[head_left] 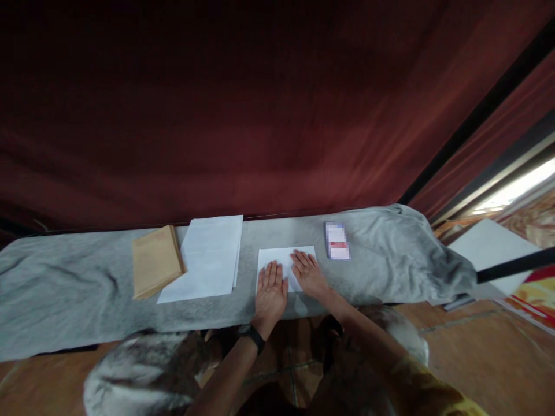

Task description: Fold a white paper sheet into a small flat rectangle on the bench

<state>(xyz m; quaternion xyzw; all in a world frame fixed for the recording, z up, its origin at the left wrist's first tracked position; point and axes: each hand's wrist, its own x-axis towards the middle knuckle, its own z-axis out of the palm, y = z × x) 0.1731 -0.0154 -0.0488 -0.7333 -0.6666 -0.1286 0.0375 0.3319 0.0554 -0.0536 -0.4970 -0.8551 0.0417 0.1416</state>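
Note:
A white sheet of paper [277, 255], about half the size of the sheets to its left, lies flat on the grey cloth in front of me. My left hand [271, 292] rests palm down on its left part, fingers stretched out. On its right part, my right hand [309, 274] also lies flat with the fingers spread. Whether the paper is folded I cannot tell. To the left is a loose stack of larger white sheets [210, 254], and a pile of brown envelopes [156, 260] overlaps its left edge.
A blurred phone-like object [337, 241] lies right of the paper. The grey cloth [373, 271] covers a long narrow bench. Behind it hangs a dark red fabric [260, 144]. At the right are a dark bar [515, 266], a white panel [494, 248] and the tiled floor [468, 341].

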